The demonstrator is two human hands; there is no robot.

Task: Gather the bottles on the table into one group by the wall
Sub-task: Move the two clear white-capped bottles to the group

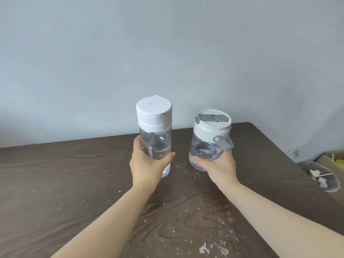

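Note:
A tall clear bottle with a white cap and white lettering stands upright over the dark wooden table. My left hand is wrapped around its lower half. To its right is a shorter, rounder clear bottle with a white lid, a grey flip latch and a grey handle. My right hand grips its base from below and behind. Both bottles are side by side, a short gap apart, near the pale wall. Whether their bases touch the table I cannot tell.
White crumbs and scuffs speckle the table between my forearms. The table's right back corner is rounded. Beyond the right edge, lower down, sits a clear round container with grey bits, next to a cardboard box.

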